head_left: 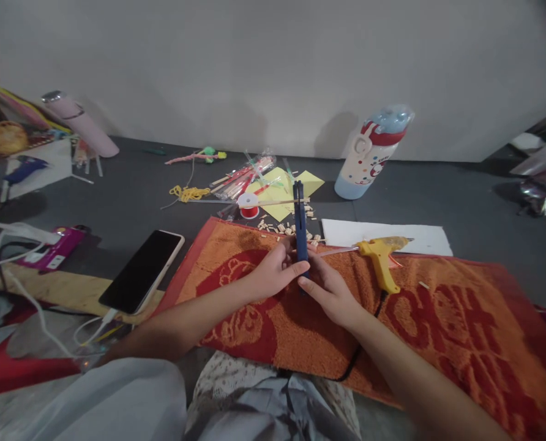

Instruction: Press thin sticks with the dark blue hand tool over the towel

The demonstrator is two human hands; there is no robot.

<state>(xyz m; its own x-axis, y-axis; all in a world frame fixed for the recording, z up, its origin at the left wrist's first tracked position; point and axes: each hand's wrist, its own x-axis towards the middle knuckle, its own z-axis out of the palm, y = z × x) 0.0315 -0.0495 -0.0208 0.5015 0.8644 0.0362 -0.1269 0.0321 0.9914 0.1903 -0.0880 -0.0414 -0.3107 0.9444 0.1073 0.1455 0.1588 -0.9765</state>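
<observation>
My left hand [280, 269] and my right hand [330, 288] are both closed around the lower part of a long dark blue tool [300, 226] that looks like a stapler. It stands nearly upright, its top pointing away from me. A thin wooden stick [273, 203] lies across the tool's upper end; whether it is gripped there I cannot tell. Small cut wooden pieces [280, 229] are scattered just beyond my fingers. Beneath both hands spreads an orange and red towel [319, 343]. To the right, a yellow hot glue gun [379, 257] rests with its nozzle over a white strip [424, 237].
A red spool [249, 211], yellow paper [277, 208], packaged sticks [243, 177] and yellow yarn [189, 193] lie behind. A bottle [369, 156] stands at back right. On the left are a phone [142, 269], white cables [20, 229], a purple power strip [55, 248] and a pink flask [82, 125].
</observation>
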